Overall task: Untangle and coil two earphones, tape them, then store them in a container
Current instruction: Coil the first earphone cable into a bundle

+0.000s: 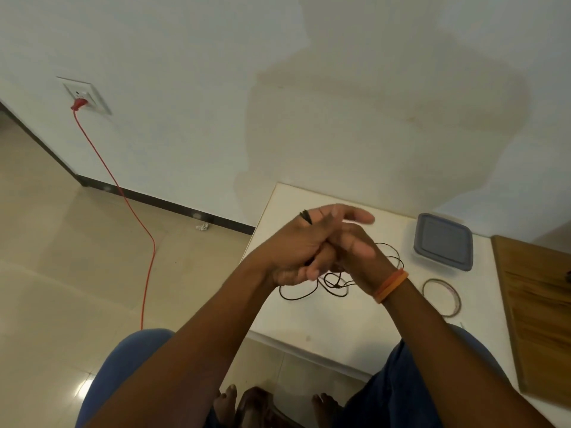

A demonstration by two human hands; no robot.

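My two hands meet above the white table (pixel 309 319), both wrapped around a black earphone cable (pixel 304 296). My left hand (pixel 290 248) grips the cable with its lower fingers curled, while its upper fingers stretch out to the right. A black end of the earphone (pixel 306 217) sticks up behind its knuckles. My right hand (pixel 355 247), with orange bands at the wrist, holds the cable from the right side. Loose loops of cable hang below and behind the hands onto the table. I cannot make out a second earphone within the tangle.
A lidded grey-blue container (pixel 443 240) sits at the back right of the table, with a tape roll (pixel 441 296) in front of it. A wooden board (pixel 534 319) lies at the far right. A red cord (pixel 136 217) runs from a wall socket across the floor.
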